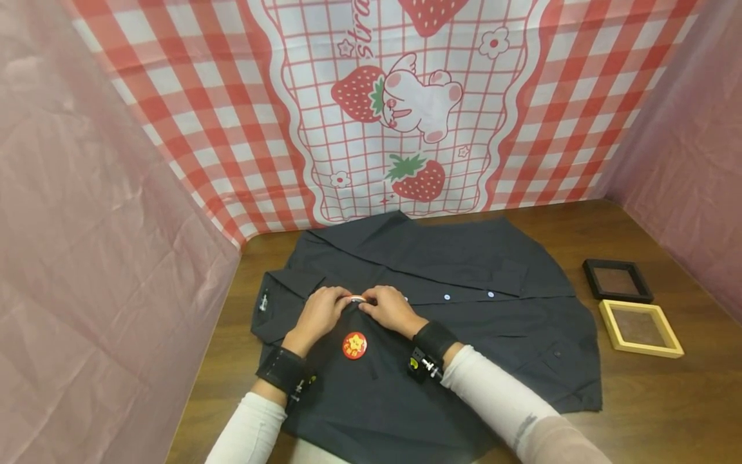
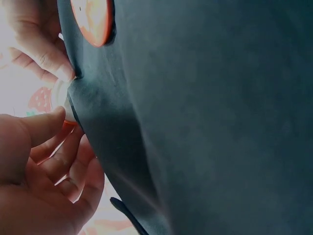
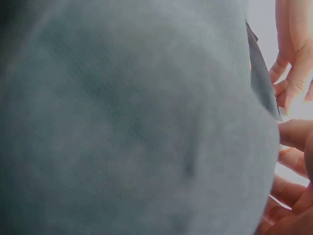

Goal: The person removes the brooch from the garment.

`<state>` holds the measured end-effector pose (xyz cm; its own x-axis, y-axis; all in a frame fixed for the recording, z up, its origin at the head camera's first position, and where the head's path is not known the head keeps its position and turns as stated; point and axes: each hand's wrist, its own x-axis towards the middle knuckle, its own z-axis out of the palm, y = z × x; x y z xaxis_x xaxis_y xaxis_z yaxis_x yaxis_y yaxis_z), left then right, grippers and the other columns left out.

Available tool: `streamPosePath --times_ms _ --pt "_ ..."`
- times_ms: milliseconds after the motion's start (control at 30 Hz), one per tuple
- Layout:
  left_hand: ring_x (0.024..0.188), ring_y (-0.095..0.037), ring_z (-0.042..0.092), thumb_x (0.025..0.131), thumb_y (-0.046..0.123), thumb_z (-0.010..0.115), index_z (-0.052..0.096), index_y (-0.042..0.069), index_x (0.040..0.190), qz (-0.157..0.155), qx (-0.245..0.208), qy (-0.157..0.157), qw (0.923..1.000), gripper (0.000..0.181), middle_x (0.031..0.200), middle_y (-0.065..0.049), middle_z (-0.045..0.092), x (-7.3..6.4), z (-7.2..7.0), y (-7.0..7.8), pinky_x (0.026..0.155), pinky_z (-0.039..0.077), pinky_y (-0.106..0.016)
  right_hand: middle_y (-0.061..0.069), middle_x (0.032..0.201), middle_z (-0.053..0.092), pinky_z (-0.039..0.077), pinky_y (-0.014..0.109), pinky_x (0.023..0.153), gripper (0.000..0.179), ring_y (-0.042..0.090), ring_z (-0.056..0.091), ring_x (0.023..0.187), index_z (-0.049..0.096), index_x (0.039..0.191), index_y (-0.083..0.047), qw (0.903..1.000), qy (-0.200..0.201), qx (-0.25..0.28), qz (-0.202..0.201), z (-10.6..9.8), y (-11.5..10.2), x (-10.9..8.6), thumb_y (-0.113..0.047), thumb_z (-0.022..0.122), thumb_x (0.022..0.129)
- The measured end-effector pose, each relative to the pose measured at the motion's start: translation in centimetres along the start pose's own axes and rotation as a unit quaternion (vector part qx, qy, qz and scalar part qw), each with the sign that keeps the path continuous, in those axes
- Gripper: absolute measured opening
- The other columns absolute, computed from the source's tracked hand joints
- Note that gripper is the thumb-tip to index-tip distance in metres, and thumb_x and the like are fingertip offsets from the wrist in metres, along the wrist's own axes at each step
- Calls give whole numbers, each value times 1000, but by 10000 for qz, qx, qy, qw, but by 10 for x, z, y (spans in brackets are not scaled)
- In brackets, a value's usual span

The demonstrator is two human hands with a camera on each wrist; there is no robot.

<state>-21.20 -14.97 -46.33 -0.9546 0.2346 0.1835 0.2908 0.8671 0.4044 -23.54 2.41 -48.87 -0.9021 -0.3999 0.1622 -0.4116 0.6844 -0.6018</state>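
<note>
A dark grey shirt (image 1: pixel 440 386) lies spread on the table, with its collar toward the left. My left hand (image 1: pixel 320 314) and right hand (image 1: pixel 394 310) meet over its upper front. Between their fingertips is a small round badge (image 1: pixel 356 298), pinched from both sides at a raised fold of cloth. The left wrist view shows the pale back of this badge (image 2: pixel 59 95) and its red edge beside the lifted cloth. Nearer me, a red round badge (image 1: pixel 355 345) with a yellow star sits on the shirt. Shirt cloth fills most of the right wrist view and hides the held badge.
A black frame (image 1: pixel 623 296) and a pale yellow frame (image 1: pixel 646 350) lie on the wooden table (image 1: pixel 666 399) at the right. White buttons (image 1: pixel 447 297) run along the shirt placket. A checked strawberry cloth (image 1: pixel 220 116) hangs behind, with pink curtains (image 1: pixel 87 258) at both sides.
</note>
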Motion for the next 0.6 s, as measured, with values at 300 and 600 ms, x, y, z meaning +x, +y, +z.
streamPosePath --times_ms 300,600 --pt "92 -25 65 94 20 64 74 10 100 -114 -145 13 9998 16 98 -6 74 2 3 -2 84 50 -44 3 86 69 51 33 70 17 15 63 77 75 98 -11 10000 18 -12 54 -1 -1 0 -25 70 89" --pt "94 -27 64 94 23 64 74 8 100 -384 -320 172 9986 20 97 -8 72 3 5 2 85 49 -46 5 90 71 50 33 71 19 16 64 79 74 100 -9 9999 -59 72 125 -3 -1 -1 -25 70 89"
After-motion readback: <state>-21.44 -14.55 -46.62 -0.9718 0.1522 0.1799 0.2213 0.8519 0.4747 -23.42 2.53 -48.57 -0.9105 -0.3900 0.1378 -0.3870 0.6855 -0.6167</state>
